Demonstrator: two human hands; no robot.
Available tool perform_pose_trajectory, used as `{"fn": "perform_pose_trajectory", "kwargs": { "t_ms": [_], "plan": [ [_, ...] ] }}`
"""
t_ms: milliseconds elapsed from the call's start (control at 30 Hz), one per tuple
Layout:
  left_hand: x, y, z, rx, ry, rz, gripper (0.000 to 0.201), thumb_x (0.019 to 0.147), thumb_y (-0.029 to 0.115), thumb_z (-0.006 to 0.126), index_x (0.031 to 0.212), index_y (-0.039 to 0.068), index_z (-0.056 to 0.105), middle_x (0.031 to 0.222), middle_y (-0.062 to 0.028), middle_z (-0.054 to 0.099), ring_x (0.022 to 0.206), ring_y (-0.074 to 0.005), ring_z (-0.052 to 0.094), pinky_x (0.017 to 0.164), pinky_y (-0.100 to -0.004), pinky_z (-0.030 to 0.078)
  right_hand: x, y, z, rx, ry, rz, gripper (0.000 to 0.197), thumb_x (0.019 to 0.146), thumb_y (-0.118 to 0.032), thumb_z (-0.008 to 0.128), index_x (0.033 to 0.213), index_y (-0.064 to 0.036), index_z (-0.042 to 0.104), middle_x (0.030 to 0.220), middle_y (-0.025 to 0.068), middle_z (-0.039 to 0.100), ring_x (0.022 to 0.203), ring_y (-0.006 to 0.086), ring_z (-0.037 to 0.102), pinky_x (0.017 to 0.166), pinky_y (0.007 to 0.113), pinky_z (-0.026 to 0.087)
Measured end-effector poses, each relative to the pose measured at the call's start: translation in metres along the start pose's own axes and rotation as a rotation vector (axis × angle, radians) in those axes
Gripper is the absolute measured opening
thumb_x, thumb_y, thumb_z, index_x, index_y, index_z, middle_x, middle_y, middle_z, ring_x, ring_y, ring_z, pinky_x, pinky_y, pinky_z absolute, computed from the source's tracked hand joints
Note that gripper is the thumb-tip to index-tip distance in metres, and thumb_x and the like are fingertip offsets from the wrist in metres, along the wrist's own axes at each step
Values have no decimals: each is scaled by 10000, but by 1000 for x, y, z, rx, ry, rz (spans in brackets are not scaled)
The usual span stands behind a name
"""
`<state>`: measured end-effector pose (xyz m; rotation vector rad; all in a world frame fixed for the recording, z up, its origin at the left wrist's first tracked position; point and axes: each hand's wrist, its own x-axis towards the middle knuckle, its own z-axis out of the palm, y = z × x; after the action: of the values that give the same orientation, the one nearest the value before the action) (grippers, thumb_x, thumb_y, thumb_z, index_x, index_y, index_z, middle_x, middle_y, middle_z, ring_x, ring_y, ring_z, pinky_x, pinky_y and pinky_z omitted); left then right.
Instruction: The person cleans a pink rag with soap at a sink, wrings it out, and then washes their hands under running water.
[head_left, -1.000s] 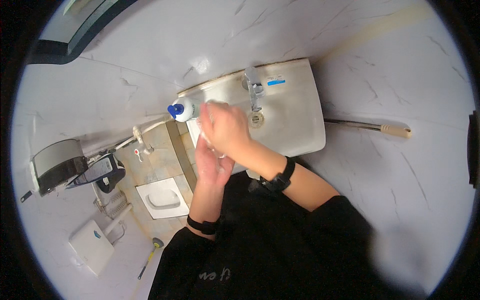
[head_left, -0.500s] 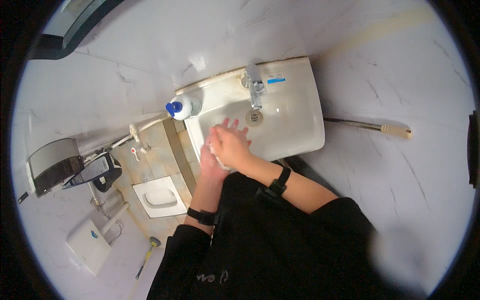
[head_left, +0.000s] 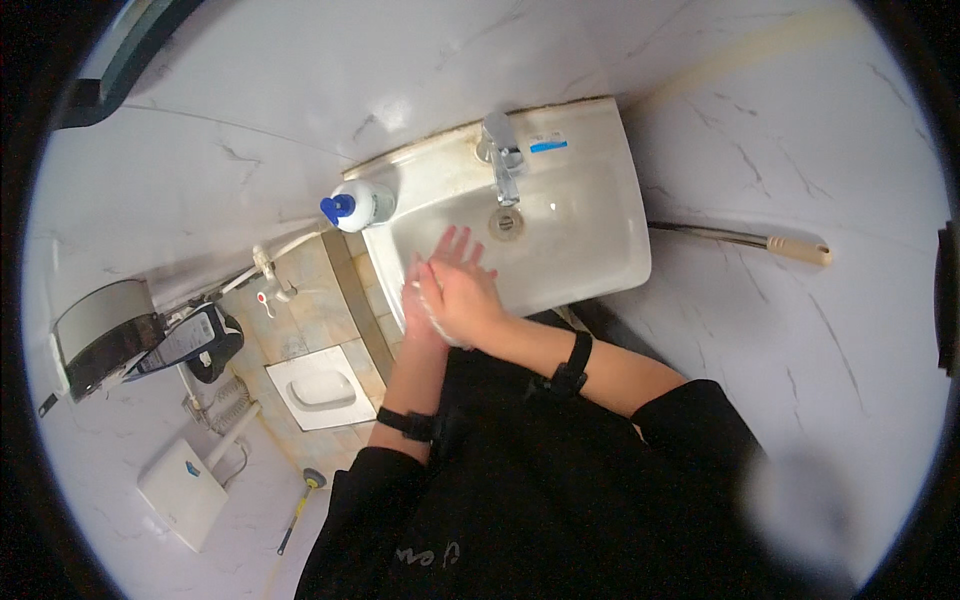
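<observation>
Over the near left edge of the white sink (head_left: 580, 255), my two hands are pressed together. My left hand (head_left: 457, 246) lies underneath, its fingers stretched out and apart toward the basin. Across it, my right hand (head_left: 468, 303) is closed around the thumb side of the left, covering most of its palm. White lather shows along the edge of my right hand and near the left wrist. Beyond them stands the chrome faucet (head_left: 502, 165), with no water visibly running. A white pump bottle (head_left: 366, 206) with a blue top rests on the sink's left corner.
A squat toilet (head_left: 322, 388) is set in the tiled floor at left, near a wall tap (head_left: 268, 280). A paper dispenser (head_left: 105, 335) and a white cistern (head_left: 183, 495) hang on the left wall. A beige-handled stick (head_left: 795, 250) leans right of the sink.
My hands stay clasped, with my right hand shifted slightly over the left. The sink sits a little higher in the view, as the camera has tilted slightly.
</observation>
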<state>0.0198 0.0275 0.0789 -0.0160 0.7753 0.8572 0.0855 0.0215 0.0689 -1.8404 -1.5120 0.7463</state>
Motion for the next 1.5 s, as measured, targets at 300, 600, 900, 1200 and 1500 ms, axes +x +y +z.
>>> {"fn": "perform_pose_trajectory", "kwargs": {
  "t_ms": [300, 600, 900, 1200, 1500],
  "plan": [
    [15, 11, -31, 82, -83, 214, 553, 1015, 391, 196, 1421, 38, 324, 1433, -126, 415, 1282, -256, 431, 1090, -376, 312, -16, -21, -2, 337, -100, 233, 362, 967, -278, 433, 825, 7, 605, 696, 255, 600, 689, 457, 584, 629, 480, 464],
    [18, 0, -29, 126, -70, 84, 551, 1011, 316, 152, 1432, -14, 284, 1498, -122, 313, 1391, -249, 270, 1125, -378, 243, -18, -1, 5, 573, 51, 374, 391, 973, -297, 440, 839, 27, 612, 720, 224, 624, 666, 344, 619, 650, 409, 468],
    [-4, 11, -35, -243, -35, -7, 667, 948, 513, 326, 1406, 28, 337, 1477, -150, 329, 1348, -338, 328, 1116, -477, 260, 18, 17, -14, 1126, 48, 817, 354, 966, -280, 465, 806, 19, 566, 749, 70, 584, 649, 141, 554, 615, 323, 479],
    [-7, 10, -34, -128, -138, 78, 515, 1007, 370, 277, 1392, 30, 325, 1456, -179, 345, 1317, -356, 367, 1074, -522, 314, -31, -53, -24, 335, -107, -142, 246, 891, -274, 566, 931, -31, 576, 820, 186, 624, 806, 391, 625, 728, 470, 491],
    [-16, 0, -26, -118, -411, 131, 761, 909, 565, 381, 1443, 38, 254, 1455, -160, 345, 1377, -326, 265, 1128, -495, 201, -27, -42, -16, 106, -155, -199, 255, 843, -278, 570, 856, -30, 629, 821, 266, 636, 738, 395, 658, 674, 459, 523]
  ]
}}
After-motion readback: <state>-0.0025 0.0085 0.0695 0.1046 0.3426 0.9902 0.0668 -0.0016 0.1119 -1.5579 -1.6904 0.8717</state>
